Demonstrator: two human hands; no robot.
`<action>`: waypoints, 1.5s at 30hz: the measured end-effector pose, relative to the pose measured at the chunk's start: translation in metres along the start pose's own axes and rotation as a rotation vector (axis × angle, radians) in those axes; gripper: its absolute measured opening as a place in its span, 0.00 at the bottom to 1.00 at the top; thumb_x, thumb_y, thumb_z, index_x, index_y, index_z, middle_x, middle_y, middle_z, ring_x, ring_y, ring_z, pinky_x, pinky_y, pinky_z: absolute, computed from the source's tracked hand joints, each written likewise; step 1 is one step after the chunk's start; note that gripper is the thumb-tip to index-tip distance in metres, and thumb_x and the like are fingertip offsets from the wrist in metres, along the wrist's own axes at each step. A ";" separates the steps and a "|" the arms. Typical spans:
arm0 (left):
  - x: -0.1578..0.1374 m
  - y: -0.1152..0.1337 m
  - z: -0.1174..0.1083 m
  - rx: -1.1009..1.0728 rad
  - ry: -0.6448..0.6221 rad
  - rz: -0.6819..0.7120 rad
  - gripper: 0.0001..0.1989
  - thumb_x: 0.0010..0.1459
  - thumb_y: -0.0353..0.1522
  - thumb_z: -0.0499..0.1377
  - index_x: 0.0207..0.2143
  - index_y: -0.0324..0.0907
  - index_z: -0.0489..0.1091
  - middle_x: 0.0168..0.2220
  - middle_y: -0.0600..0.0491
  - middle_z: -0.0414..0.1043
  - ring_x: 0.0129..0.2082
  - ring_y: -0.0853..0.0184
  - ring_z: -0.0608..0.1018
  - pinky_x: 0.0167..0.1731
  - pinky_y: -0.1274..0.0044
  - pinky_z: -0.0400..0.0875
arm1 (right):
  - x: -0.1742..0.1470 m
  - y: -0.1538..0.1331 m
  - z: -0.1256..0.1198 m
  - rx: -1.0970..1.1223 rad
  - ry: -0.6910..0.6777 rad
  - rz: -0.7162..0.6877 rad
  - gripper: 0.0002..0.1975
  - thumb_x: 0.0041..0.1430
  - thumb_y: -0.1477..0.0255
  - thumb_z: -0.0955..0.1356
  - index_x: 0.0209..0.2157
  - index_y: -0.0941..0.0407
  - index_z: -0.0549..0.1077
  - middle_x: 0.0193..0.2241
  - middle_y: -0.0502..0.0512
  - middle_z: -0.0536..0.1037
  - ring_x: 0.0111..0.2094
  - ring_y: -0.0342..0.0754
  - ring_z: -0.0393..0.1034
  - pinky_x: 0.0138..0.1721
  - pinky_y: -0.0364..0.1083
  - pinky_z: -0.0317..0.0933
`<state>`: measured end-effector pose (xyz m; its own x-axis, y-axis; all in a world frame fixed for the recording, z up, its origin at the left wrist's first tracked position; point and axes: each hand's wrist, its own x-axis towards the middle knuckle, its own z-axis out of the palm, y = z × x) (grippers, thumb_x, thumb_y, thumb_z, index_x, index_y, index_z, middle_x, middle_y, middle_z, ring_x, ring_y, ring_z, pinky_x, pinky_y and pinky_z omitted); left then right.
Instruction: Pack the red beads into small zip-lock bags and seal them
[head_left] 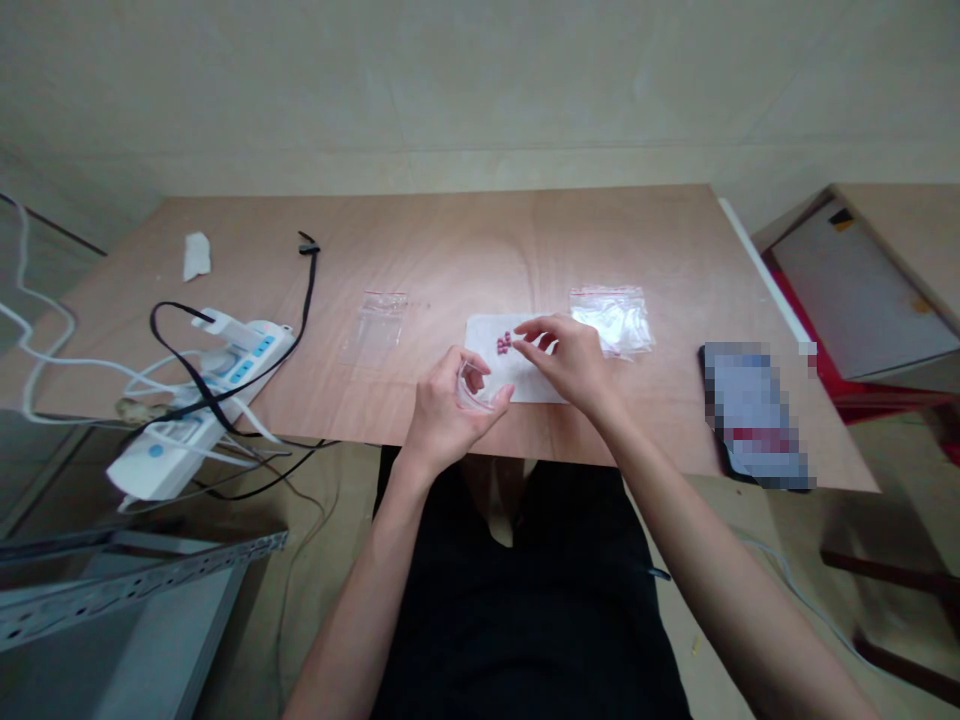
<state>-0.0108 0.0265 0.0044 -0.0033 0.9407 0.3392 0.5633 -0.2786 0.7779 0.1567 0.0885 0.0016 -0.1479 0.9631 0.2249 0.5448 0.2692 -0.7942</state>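
My left hand [446, 405] is curled around a small clear plastic bag [474, 392], whose mouth gapes between the thumb and fingers. Just to its right, a white sheet [529, 385] lies flat near the table's front edge. A little cluster of several pinkish-red beads or pellets [503, 344] rests on that sheet. Reaching in from the right, my right hand [566, 355] has thumb and forefinger tips close together at the cluster's right side. Anything held between those tips is too small to make out.
One flat clear zip bag [381, 325] lies left of the sheet, and a stack of zip bags [613, 320] lies to the right. A phone [754, 415] is at the right front edge. A power strip [217, 400] with tangled cables and a white scrap [196, 256] occupy the left.
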 end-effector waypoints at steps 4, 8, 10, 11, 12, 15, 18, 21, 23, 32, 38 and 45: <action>0.001 0.000 -0.002 0.018 -0.011 0.008 0.13 0.48 0.32 0.66 0.32 0.43 0.64 0.24 0.60 0.67 0.24 0.72 0.72 0.28 0.79 0.68 | 0.003 0.015 0.016 -0.240 -0.102 -0.037 0.06 0.57 0.76 0.69 0.36 0.57 0.80 0.36 0.58 0.77 0.33 0.47 0.72 0.38 0.47 0.64; 0.002 0.000 -0.002 0.021 -0.020 0.020 0.13 0.48 0.32 0.66 0.31 0.43 0.64 0.24 0.59 0.68 0.24 0.72 0.73 0.28 0.79 0.69 | 0.001 0.013 0.023 -0.330 -0.125 -0.029 0.08 0.60 0.75 0.67 0.38 0.58 0.79 0.37 0.61 0.76 0.35 0.49 0.71 0.39 0.47 0.62; 0.002 -0.001 -0.001 0.024 -0.020 0.018 0.13 0.47 0.31 0.67 0.31 0.43 0.64 0.24 0.59 0.68 0.24 0.72 0.73 0.28 0.79 0.69 | 0.002 0.012 0.025 -0.364 -0.128 -0.038 0.08 0.61 0.74 0.67 0.38 0.58 0.79 0.37 0.61 0.77 0.36 0.50 0.71 0.39 0.47 0.62; 0.002 -0.002 -0.001 0.024 -0.019 0.016 0.13 0.47 0.31 0.67 0.31 0.43 0.64 0.24 0.59 0.68 0.24 0.72 0.73 0.28 0.79 0.69 | 0.003 0.012 0.026 -0.379 -0.128 -0.046 0.08 0.62 0.74 0.67 0.38 0.57 0.79 0.37 0.61 0.77 0.36 0.50 0.71 0.39 0.47 0.62; 0.002 -0.002 -0.001 0.022 -0.018 0.016 0.13 0.47 0.31 0.67 0.31 0.43 0.64 0.24 0.60 0.68 0.24 0.73 0.73 0.28 0.79 0.69 | 0.005 0.013 0.026 -0.391 -0.125 -0.055 0.08 0.62 0.74 0.67 0.37 0.57 0.79 0.36 0.61 0.77 0.36 0.51 0.71 0.38 0.48 0.62; 0.002 -0.004 0.000 0.013 -0.022 0.017 0.13 0.48 0.31 0.67 0.31 0.43 0.64 0.24 0.60 0.68 0.24 0.72 0.73 0.28 0.79 0.69 | 0.008 0.015 0.026 -0.396 -0.096 -0.063 0.07 0.61 0.72 0.67 0.34 0.56 0.79 0.35 0.61 0.77 0.37 0.52 0.71 0.38 0.49 0.62; 0.003 -0.005 0.000 0.021 -0.018 0.011 0.13 0.48 0.32 0.67 0.31 0.43 0.64 0.24 0.59 0.68 0.24 0.72 0.73 0.28 0.79 0.69 | 0.006 0.013 0.022 -0.323 -0.050 -0.028 0.05 0.58 0.74 0.68 0.31 0.57 0.78 0.34 0.60 0.77 0.34 0.50 0.70 0.38 0.49 0.62; 0.003 -0.006 -0.001 0.033 -0.007 -0.004 0.13 0.48 0.33 0.67 0.31 0.43 0.64 0.24 0.59 0.68 0.24 0.72 0.73 0.28 0.79 0.69 | -0.003 -0.002 0.012 -0.112 -0.001 -0.035 0.04 0.56 0.73 0.70 0.30 0.58 0.77 0.31 0.56 0.76 0.29 0.45 0.67 0.34 0.46 0.61; 0.004 -0.006 -0.001 0.029 -0.017 -0.017 0.13 0.48 0.33 0.66 0.31 0.44 0.63 0.25 0.59 0.68 0.25 0.71 0.73 0.28 0.79 0.69 | -0.012 -0.018 0.003 0.045 -0.015 -0.089 0.05 0.56 0.70 0.71 0.30 0.57 0.77 0.30 0.53 0.76 0.28 0.43 0.65 0.32 0.45 0.60; 0.006 -0.004 -0.002 0.015 -0.011 -0.023 0.13 0.47 0.33 0.66 0.31 0.43 0.63 0.25 0.58 0.69 0.24 0.72 0.73 0.28 0.79 0.69 | -0.004 -0.016 0.003 0.204 -0.167 -0.181 0.10 0.62 0.67 0.67 0.35 0.56 0.79 0.30 0.53 0.75 0.30 0.43 0.67 0.33 0.44 0.61; 0.004 -0.006 -0.006 0.051 0.015 0.006 0.13 0.47 0.32 0.67 0.31 0.43 0.64 0.24 0.60 0.67 0.24 0.73 0.73 0.27 0.80 0.68 | 0.013 0.022 0.028 -0.149 -0.121 -0.198 0.07 0.55 0.78 0.71 0.35 0.57 0.81 0.33 0.56 0.73 0.32 0.45 0.66 0.37 0.46 0.62; 0.005 -0.006 -0.008 0.042 0.020 0.033 0.13 0.47 0.32 0.67 0.31 0.43 0.64 0.24 0.60 0.67 0.23 0.73 0.73 0.27 0.81 0.68 | 0.011 0.023 0.037 -0.195 -0.068 -0.250 0.06 0.54 0.80 0.71 0.28 0.56 0.79 0.33 0.57 0.72 0.37 0.50 0.65 0.40 0.49 0.61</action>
<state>-0.0212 0.0311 0.0055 -0.0007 0.9270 0.3751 0.5979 -0.3003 0.7432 0.1368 0.1058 -0.0350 -0.3481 0.8670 0.3565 0.6312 0.4979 -0.5947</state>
